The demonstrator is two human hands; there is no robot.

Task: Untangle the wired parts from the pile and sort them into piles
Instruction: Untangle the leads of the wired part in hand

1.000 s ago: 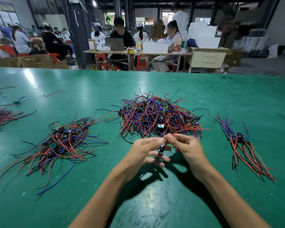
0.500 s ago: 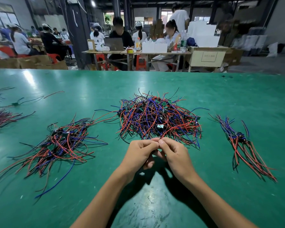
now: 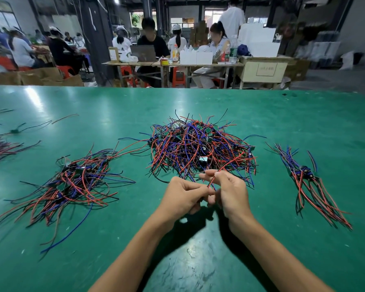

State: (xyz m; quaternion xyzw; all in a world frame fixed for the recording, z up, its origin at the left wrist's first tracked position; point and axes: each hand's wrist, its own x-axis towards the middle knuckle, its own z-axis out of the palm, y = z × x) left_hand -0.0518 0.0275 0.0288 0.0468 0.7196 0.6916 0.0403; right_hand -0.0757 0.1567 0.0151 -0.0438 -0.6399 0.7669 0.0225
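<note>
Forearms: both bare, reaching forward from the near edge and converging above the green table (image 3: 198, 260).
Left hand (image 3: 183, 197): knuckles up, fingers curled inward, gripping the lower end of a wired part whose body is hidden.
Right hand (image 3: 230, 192): touching the left hand, thumb and forefinger pinching a red wire (image 3: 214, 179) that rises toward the pile.
Tangled pile (image 3: 200, 148): just beyond the fingertips, a mound of red, blue and black wires with small green boards.
Left sorted pile (image 3: 76, 182): well to the left of the left hand, loosely spread.
Right sorted bundle (image 3: 306, 180): well to the right of the right hand, wires lying roughly parallel.
Far side: people seated at tables (image 3: 171, 64).
</note>
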